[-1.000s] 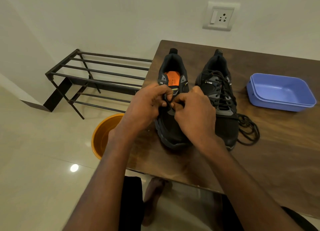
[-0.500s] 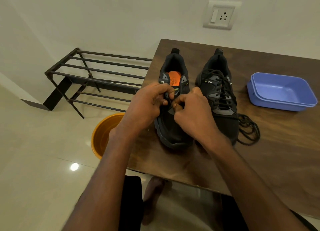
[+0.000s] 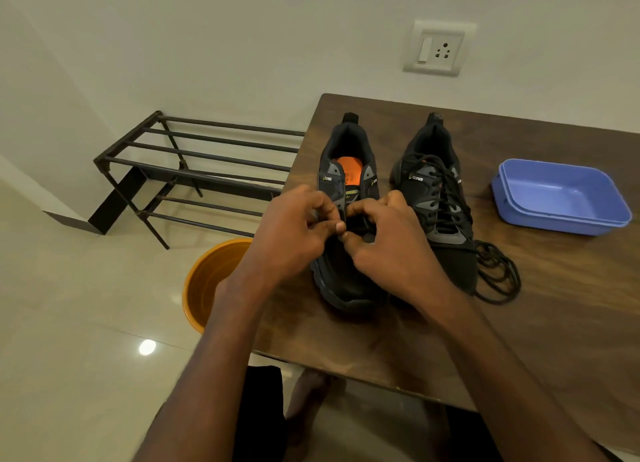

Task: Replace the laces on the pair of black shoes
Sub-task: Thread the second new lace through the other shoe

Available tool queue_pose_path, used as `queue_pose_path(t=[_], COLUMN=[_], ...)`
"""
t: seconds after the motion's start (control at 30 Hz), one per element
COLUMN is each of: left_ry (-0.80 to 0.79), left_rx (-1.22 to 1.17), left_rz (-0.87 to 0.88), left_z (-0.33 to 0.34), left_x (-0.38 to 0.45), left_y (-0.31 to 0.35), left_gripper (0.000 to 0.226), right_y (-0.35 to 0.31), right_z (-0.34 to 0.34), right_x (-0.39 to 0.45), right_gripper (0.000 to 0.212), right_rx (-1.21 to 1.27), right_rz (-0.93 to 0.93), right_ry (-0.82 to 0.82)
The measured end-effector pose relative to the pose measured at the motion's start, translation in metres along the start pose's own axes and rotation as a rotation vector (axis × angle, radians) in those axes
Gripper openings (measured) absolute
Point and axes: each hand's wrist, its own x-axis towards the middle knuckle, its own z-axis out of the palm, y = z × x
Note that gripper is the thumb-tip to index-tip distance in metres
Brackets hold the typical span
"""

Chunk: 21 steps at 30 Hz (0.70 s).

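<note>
Two black shoes stand side by side on the brown wooden table (image 3: pixel 554 323), toes toward me. The left shoe (image 3: pixel 346 281) shows an orange insole and has bare upper eyelets. My left hand (image 3: pixel 294 239) and my right hand (image 3: pixel 394 250) meet over its lower eyelets, fingers curled, pinching a black lace (image 3: pixel 360 231) between them. The right shoe (image 3: pixel 440 198) is laced in black. A loose coil of black lace (image 3: pixel 498 274) lies on the table beside its toe.
A blue plastic tray (image 3: pixel 561 198) sits at the table's right. An orange bucket (image 3: pixel 207 281) stands on the floor by the table's left edge, with a black metal shoe rack (image 3: pixel 194 170) behind it. A wall socket (image 3: pixel 438 47) is above the table.
Both hands stay on the left shoe's lower eyelets; the fingers have shifted slightly while working the lace. The shoes have not moved.
</note>
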Motion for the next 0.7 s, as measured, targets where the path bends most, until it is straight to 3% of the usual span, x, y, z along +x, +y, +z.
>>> queue_pose_path(t=[0.13, 0.27, 0.33, 0.43, 0.53, 0.6, 0.7], left_ry=[0.096, 0.407, 0.494, 0.463, 0.221, 0.089, 0.083], left_rx=[-0.082, -0.730, -0.875, -0.562, -0.070, 0.062, 0.193], left_rz=[0.010, -0.033, -0.034, -0.043, -0.093, -0.147, -0.172], left_z=[0.002, -0.016, -0.023, -0.016, 0.002, 0.007, 0.005], left_x=[0.002, 0.005, 0.006, 0.006, 0.006, 0.006, 0.006], left_y=[0.003, 0.014, 0.014, 0.010, -0.002, -0.006, -0.005], left_gripper=[0.016, 0.018, 0.016, 0.013, 0.017, 0.016, 0.020], right_y=[0.004, 0.006, 0.004, -0.001, -0.003, -0.002, -0.001], right_z=[-0.007, -0.013, -0.011, -0.002, 0.004, 0.004, 0.003], right_x=[-0.008, -0.009, -0.008, -0.006, -0.003, -0.002, -0.002], right_gripper=[0.055, 0.061, 0.062, 0.062, 0.059, 0.059, 0.059], right_rx=[-0.217, -0.221, -0.217, -0.181, -0.156, -0.177, -0.188], right_rz=[-0.079, -0.046, -0.036, 0.012, 0.026, 0.018, 0.018], right_ry=[0.060, 0.020, 0.040, 0.079, 0.119, 0.132, 0.139])
